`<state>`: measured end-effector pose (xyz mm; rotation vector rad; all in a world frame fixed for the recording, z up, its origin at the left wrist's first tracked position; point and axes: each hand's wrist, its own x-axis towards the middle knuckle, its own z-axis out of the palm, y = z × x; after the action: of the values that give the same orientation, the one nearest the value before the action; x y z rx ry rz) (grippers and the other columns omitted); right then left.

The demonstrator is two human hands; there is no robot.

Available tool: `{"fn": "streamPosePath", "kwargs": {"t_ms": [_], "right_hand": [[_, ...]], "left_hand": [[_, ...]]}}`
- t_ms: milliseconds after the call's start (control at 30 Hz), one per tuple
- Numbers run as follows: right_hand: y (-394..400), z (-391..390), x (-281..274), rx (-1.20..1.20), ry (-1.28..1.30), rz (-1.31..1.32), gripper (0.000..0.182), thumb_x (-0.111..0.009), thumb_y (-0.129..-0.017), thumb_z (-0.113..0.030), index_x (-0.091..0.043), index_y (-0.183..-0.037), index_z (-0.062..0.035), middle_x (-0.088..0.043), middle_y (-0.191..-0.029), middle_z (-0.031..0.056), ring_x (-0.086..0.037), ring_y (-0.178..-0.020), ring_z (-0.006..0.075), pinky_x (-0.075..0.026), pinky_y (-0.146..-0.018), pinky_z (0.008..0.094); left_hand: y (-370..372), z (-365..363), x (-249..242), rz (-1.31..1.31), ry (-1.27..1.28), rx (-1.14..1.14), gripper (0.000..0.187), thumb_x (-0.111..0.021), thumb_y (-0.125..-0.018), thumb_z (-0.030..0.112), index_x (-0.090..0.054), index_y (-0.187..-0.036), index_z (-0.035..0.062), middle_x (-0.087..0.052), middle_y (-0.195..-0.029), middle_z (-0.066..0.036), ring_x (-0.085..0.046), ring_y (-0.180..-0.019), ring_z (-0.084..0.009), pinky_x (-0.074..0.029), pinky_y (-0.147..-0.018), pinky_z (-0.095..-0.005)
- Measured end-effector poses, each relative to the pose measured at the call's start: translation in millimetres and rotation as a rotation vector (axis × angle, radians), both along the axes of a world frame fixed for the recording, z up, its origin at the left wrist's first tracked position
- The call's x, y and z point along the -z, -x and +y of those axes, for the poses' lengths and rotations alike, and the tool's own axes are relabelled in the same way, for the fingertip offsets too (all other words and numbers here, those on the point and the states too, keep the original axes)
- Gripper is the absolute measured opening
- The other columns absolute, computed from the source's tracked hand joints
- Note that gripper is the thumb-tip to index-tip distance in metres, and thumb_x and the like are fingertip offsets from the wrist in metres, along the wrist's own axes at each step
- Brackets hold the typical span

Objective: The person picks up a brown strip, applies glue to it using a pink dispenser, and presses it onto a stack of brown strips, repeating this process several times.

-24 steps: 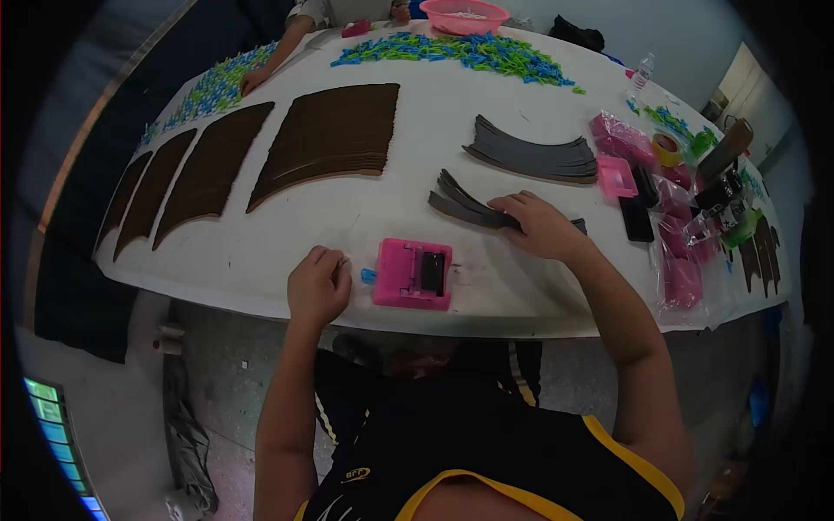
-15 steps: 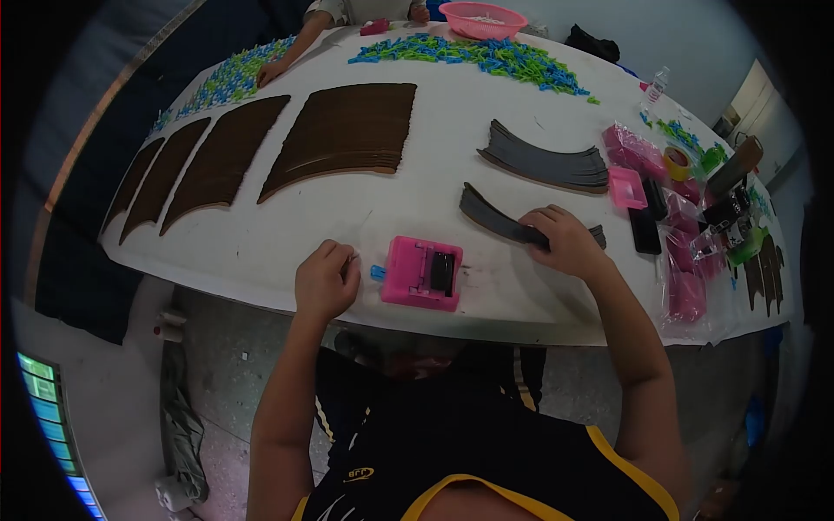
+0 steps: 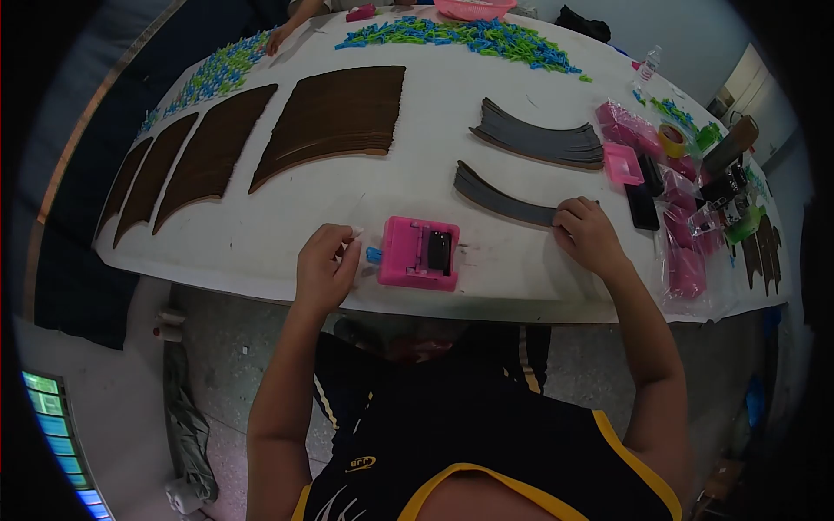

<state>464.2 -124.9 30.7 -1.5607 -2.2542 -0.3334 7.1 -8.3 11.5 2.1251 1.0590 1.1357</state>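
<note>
A pink device (image 3: 395, 253) with a black roller-like part (image 3: 440, 252) sits near the table's front edge, a small blue piece (image 3: 373, 255) sticking out of its left side. Just left of it is my left hand (image 3: 325, 267), fingers closed in a pinch; a tiny whitish bit shows at the fingertips, too small to name. My right hand (image 3: 592, 236) is closed at the right end of a narrow stack of curved grey strips (image 3: 499, 198), its fingertips partly hidden. Behind that lies a wider stack of grey strips (image 3: 539, 143).
Dark brown strip sheets (image 3: 334, 113) lie in several groups on the left. Blue and green pieces (image 3: 486, 39) are heaped at the back, near a pink basket (image 3: 476, 9). Another person's hand (image 3: 280, 39) is at the back left. A phone (image 3: 643, 208) and pink wrapped packs (image 3: 686, 271) lie right.
My right hand has slid right along the narrow grey stack to its right end. My left hand stays beside the pink device, its fingers slightly shifted. The whole view has tilted a little.
</note>
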Motion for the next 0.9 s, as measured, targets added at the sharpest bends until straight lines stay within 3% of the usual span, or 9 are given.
{"fn": "streamPosePath", "kwargs": {"t_ms": [67,400,500,600,667,800,867,900], "right_hand": [[-3.0,-2.5,4.5,0.035,-0.001,0.078,0.018,-0.079,-0.081,-0.003,-0.065,-0.094,-0.0056,-0.068,-0.106,0.0107,-0.066,-0.099,0.0336,-0.054,-0.088,0.0448],[0.0,-15.8,10.8,0.158,-0.067,0.034,0.017,-0.078,-0.086,-0.006,-0.064,-0.097,-0.0067,-0.066,-0.106,0.0086,-0.065,-0.1,0.0327,-0.051,-0.091,0.0466],[11.6,-16.7,-10.0,0.227,0.011,0.157,0.016,-0.078,-0.09,-0.006,-0.064,-0.097,-0.006,-0.067,-0.1,0.0092,-0.066,-0.094,0.0347,-0.051,-0.088,0.0475],[52.9,-9.4,-46.9,0.183,-0.068,0.158,0.015,-0.077,-0.092,-0.007,-0.063,-0.098,-0.0056,-0.067,-0.094,0.0097,-0.066,-0.086,0.0354,-0.053,-0.081,0.0466],[89.4,-1.3,-68.7,0.057,-0.144,0.224,0.015,-0.077,-0.092,-0.006,-0.063,-0.098,-0.0059,-0.067,-0.093,0.0098,-0.068,-0.081,0.0341,-0.054,-0.072,0.044],[136.6,9.1,-86.2,-0.032,-0.226,0.335,0.016,-0.078,-0.093,-0.004,-0.064,-0.099,-0.0056,-0.068,-0.096,0.0097,-0.07,-0.079,0.0327,-0.056,-0.068,0.041],[139.4,11.8,-81.7,-0.053,-0.162,0.464,0.015,-0.079,-0.093,-0.004,-0.066,-0.102,-0.0039,-0.069,-0.097,0.0095,-0.07,-0.078,0.0315,-0.056,-0.068,0.0387],[136.9,11.4,-77.3,-0.052,-0.16,0.465,0.015,-0.079,-0.093,-0.004,-0.066,-0.102,-0.0039,-0.069,-0.097,0.0095,-0.07,-0.078,0.0315,-0.056,-0.068,0.0387]], "left_hand": [[-6.2,-2.5,-10.1,0.015,-0.045,0.034,0.013,-0.072,-0.095,0.003,-0.07,-0.108,0.0004,-0.069,-0.096,-0.012,-0.065,-0.074,-0.0232,-0.053,-0.065,-0.0343],[-24.4,-0.1,-52.9,0.017,-0.165,0.115,0.012,-0.072,-0.092,0.0,-0.07,-0.104,0.0004,-0.07,-0.097,-0.013,-0.068,-0.078,-0.0299,-0.055,-0.07,-0.0379],[-37.4,-1.7,-73.8,0.105,-0.302,0.117,0.015,-0.074,-0.088,-0.001,-0.07,-0.102,0.0014,-0.071,-0.097,-0.013,-0.069,-0.089,-0.0319,-0.056,-0.077,-0.0429],[-71.6,-9.2,-101.5,0.17,-0.514,0.187,0.023,-0.076,-0.083,-0.004,-0.071,-0.104,0.0029,-0.073,-0.102,-0.013,-0.069,-0.096,-0.032,-0.056,-0.085,-0.0436],[-100.0,-15.0,-112.4,0.138,-0.712,0.233,0.022,-0.077,-0.083,0.002,-0.074,-0.105,0.0047,-0.074,-0.105,-0.012,-0.069,-0.103,-0.0329,-0.056,-0.091,-0.0453],[-116.0,-15.0,-122.0,0.36,-0.769,0.315,0.016,-0.073,-0.086,0.005,-0.074,-0.101,0.0049,-0.073,-0.098,-0.009,-0.07,-0.099,-0.03,-0.055,-0.091,-0.0443],[-108.2,-12.8,-128.4,0.435,-0.774,0.318,0.007,-0.069,-0.079,0.003,-0.065,-0.084,0.007,-0.068,-0.081,-0.007,-0.066,-0.084,-0.027,-0.055,-0.082,-0.041],[-101.5,-9.7,-128.8,0.436,-0.772,0.32,0.007,-0.069,-0.079,0.003,-0.065,-0.084,0.007,-0.068,-0.081,-0.007,-0.066,-0.084,-0.027,-0.055,-0.082,-0.041]]}}
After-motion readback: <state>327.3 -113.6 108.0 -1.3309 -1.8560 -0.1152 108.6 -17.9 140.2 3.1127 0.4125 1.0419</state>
